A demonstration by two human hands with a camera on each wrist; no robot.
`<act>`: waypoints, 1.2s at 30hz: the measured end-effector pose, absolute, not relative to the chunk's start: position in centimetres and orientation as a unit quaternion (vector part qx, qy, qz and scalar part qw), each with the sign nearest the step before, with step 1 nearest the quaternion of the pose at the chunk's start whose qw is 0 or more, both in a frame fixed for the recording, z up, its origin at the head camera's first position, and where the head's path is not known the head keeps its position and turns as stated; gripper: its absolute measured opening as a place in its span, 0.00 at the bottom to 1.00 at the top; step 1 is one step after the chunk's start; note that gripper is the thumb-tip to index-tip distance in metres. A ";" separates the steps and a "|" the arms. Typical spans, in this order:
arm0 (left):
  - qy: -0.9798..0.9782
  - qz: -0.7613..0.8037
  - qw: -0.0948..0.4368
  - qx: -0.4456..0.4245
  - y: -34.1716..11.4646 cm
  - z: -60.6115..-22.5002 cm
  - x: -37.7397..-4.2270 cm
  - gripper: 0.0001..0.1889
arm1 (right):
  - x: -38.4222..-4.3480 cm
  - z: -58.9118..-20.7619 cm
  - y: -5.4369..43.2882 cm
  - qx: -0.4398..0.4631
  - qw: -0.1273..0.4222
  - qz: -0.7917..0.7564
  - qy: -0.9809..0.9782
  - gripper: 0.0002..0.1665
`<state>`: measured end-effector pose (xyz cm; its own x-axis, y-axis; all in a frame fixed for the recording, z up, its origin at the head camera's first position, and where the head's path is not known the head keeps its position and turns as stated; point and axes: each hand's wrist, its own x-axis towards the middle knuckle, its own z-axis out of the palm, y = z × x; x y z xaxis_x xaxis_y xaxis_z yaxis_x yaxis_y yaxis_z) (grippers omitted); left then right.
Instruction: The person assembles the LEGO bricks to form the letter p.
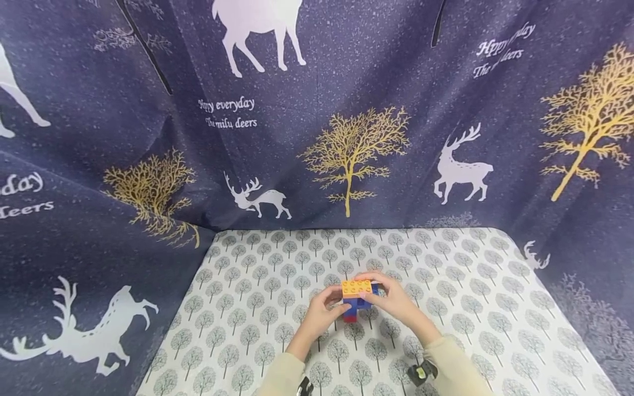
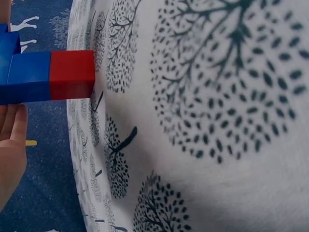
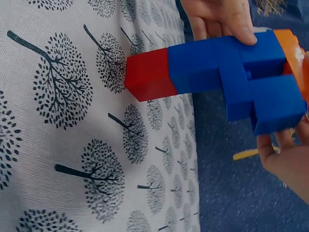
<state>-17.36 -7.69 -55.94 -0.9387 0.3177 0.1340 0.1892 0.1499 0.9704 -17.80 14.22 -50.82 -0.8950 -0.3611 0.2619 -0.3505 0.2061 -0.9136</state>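
Observation:
Both hands hold one stack of toy building bricks above the tree-print cloth. An orange studded brick (image 1: 355, 287) lies on top, several blue bricks (image 3: 195, 66) are joined below it, and a red brick (image 3: 150, 75) forms the bottom end. My left hand (image 1: 319, 314) grips the left side of the stack, its thumb against a blue brick. From the other side my right hand (image 1: 398, 300) pinches the orange brick and the blue brick jutting out under it. Whether the red brick touches the cloth, I cannot tell.
A white cloth (image 1: 238, 308) printed with grey trees covers the table. Behind and beside it hangs a dark blue curtain (image 1: 317, 82) with deer and gold trees. A black wrist device (image 1: 422, 373) sits at the right sleeve.

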 end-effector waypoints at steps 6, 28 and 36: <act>0.762 0.623 0.052 0.170 -7.7 -55.9 -17.5 0.20 | -17.6 -51.6 14.5 -0.213 -0.013 -0.599 0.772 0.18; 0.739 0.654 0.062 0.153 -7.7 -56.1 -17.4 0.22 | -17.4 -52.3 14.1 -0.215 -0.045 -0.593 0.775 0.20; 0.731 0.662 0.071 0.151 -7.6 -56.2 -17.5 0.20 | -17.3 -52.1 14.3 -0.217 -0.033 -0.583 0.782 0.20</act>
<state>-17.51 -7.57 -56.22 -0.9441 0.3150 0.0971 0.1277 0.0782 0.9887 -17.28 14.27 -52.10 -0.9040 -0.2997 0.3049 -0.3778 0.2262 -0.8979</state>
